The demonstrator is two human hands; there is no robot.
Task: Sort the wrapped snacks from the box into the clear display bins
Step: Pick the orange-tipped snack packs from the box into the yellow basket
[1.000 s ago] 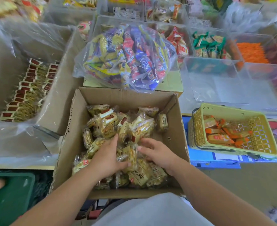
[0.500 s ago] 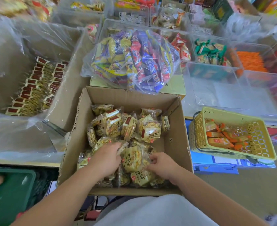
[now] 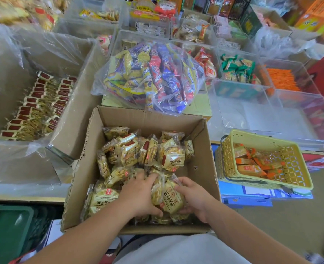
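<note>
Gather step: left hand (image 3: 138, 195) and right hand (image 3: 193, 199), fingers curled round a clump of wrapped snacks (image 3: 168, 201) in the box (image 3: 201, 153); next likely lift out, carry to clear bin (image 3: 243, 115).

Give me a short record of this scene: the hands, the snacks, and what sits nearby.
Left hand: grips a bunch of wrapped snacks in the box
Right hand: holds the same bunch from the other side
Cardboard box: open, partly filled with more of them
Clear bin: beyond the box to the right, looks empty
Yellow basket: right of the box, holds orange packets
</note>
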